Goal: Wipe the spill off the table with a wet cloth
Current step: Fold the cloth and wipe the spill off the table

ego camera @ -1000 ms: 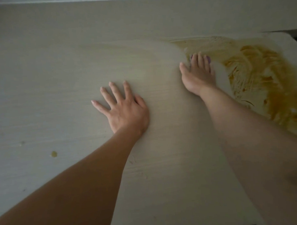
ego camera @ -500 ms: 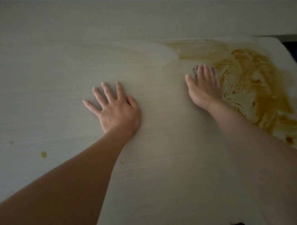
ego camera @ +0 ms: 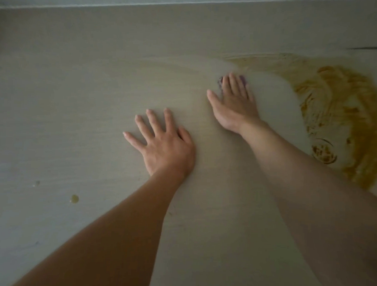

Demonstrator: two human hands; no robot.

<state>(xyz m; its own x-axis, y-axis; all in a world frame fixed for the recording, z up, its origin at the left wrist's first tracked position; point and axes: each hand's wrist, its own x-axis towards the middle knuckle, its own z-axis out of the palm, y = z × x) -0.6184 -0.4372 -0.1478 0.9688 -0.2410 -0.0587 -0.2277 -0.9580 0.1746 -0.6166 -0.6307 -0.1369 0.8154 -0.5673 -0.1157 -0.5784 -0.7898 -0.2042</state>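
Head view, steeply down, close over table (ego camera: 77, 94)

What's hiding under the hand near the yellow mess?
A purple cloth peeks out past the fingertips of the right hand, which presses flat on it. The hand covers most of the cloth, so its shape cannot be seen.

surface: pale wood-grain table (ego camera: 76, 107) | far right: smeared yellow-brown spill (ego camera: 344, 110) | near left: small yellow drop (ego camera: 74, 199), fainter clear drop (ego camera: 36, 183) beside it | centre: left hand (ego camera: 163, 146) lay flat | right of it: right hand (ego camera: 234, 101) pressed purple cloth (ego camera: 242, 78)
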